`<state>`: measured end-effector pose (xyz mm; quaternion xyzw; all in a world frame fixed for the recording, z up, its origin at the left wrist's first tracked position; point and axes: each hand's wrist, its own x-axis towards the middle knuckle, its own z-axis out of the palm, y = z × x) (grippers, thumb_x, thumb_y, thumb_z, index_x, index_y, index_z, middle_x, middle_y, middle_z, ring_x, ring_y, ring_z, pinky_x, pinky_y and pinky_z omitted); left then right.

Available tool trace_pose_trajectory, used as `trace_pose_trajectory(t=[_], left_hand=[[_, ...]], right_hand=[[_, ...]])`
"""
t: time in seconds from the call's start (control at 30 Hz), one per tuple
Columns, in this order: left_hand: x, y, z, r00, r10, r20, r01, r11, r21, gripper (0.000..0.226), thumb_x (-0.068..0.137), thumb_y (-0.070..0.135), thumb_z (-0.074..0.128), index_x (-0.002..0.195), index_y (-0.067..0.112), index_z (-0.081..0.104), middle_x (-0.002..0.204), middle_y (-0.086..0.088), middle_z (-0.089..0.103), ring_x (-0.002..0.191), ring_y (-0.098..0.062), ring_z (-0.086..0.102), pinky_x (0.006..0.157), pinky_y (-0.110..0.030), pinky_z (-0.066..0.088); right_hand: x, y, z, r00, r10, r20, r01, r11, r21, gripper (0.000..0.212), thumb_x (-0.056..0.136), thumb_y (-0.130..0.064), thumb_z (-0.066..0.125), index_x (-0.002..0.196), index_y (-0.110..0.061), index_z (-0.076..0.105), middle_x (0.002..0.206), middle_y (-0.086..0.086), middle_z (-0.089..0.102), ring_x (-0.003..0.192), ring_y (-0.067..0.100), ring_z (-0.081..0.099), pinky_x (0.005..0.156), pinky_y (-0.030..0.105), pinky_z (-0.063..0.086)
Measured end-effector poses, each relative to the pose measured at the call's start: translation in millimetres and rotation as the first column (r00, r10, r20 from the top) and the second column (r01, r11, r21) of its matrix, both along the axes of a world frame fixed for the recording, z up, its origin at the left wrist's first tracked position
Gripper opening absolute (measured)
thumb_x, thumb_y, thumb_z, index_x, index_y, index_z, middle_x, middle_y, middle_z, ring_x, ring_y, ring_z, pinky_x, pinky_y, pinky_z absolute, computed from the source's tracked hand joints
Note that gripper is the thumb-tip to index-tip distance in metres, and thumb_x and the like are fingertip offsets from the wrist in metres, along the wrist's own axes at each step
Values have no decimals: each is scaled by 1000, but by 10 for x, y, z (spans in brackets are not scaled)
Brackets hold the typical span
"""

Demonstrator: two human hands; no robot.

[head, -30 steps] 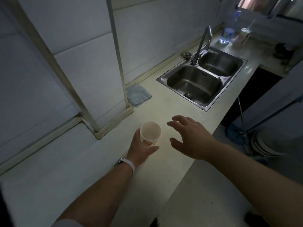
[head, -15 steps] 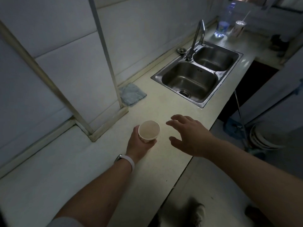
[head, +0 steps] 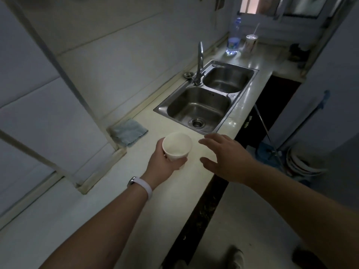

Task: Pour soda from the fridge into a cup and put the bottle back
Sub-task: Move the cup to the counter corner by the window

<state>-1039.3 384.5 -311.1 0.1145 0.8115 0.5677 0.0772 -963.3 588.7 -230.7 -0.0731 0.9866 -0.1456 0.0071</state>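
A white paper cup [head: 177, 146] with nothing visible inside is held over the pale counter [head: 108, 200], and my left hand [head: 165, 162] is wrapped around its lower part. My right hand [head: 227, 156] hovers just right of the cup with fingers spread, holding nothing. No soda bottle or fridge is in view.
A double steel sink [head: 206, 101] with a tap [head: 199, 63] lies beyond the cup. A blue cloth [head: 129, 132] lies by the wall frame. A clear water bottle [head: 234, 38] and a lidded cup with a straw [head: 251, 43] stand at the far end. The counter edge drops to the floor on the right.
The cup in my left hand has risen off the counter and tilted a little. My right hand stays spread beside it. The view has tipped up and moved back.
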Motion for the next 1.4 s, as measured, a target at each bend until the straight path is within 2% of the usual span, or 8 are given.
trace_pose_trajectory(t=[0.2,0.37,0.53,0.67,0.8,1.03,1.27,1.4], left_hand=[[49,1083,292,986,-167,1,167,986,29,80,72,23,87,135,31,39,120,21,52,112,-6,54,66,-8,52],[124,1949,457,972,-234,12,233,971,51,75,73,16,87,129,35,40,118,21,56,106,4,55,70,-8,51],[148,2661,553,969,-247,-14,247,966,81,76,72,10,86,132,23,41,122,11,57,109,-1,56,77,-11,51],[116,3016,601,963,-263,-55,265,963,50,76,70,19,89,130,30,42,121,17,58,112,1,57,85,-20,51],[8,3274,712,954,-291,-71,295,954,52,75,71,18,88,128,33,43,119,19,60,108,9,57,81,-13,52],[-458,3685,696,954,-296,-43,298,950,95,68,73,14,85,126,31,45,117,16,61,107,1,59,76,-12,52],[-1354,4213,440,953,-302,21,294,939,178,75,73,13,85,135,24,45,123,9,62,112,-6,61,83,-22,55],[-1949,4492,389,950,-313,-9,310,935,172,75,66,27,87,129,27,47,122,4,63,112,-11,62,88,-32,56]], right_hand=[[212,1033,120,993,-102,-54,100,994,-39,56,89,-48,56,139,-28,43,145,-2,41,132,20,39,104,43,39],[386,1868,185,979,-182,-88,179,983,-49,58,87,-51,52,139,-26,45,142,-2,43,128,20,43,100,45,43],[553,2497,237,967,-238,-90,233,970,-71,58,90,-48,53,142,-26,41,147,-5,37,132,17,36,105,41,38],[573,2847,272,958,-274,-87,267,960,-81,58,90,-48,54,142,-26,40,146,-5,37,131,17,37,104,42,39],[491,3124,320,945,-301,-128,289,952,-103,58,90,-46,56,142,-24,41,147,-1,38,131,20,39,105,43,38],[96,3488,196,944,-316,-92,309,947,-83,59,90,-49,53,142,-25,40,148,-2,36,130,19,38,105,41,39],[-707,3970,78,940,-340,-31,339,940,-24,59,93,-49,50,145,-27,35,151,-4,31,132,18,35,107,35,32],[-1275,4234,51,947,-321,13,319,946,62,59,93,-51,48,146,-29,33,152,-6,29,133,19,36,105,35,33]])
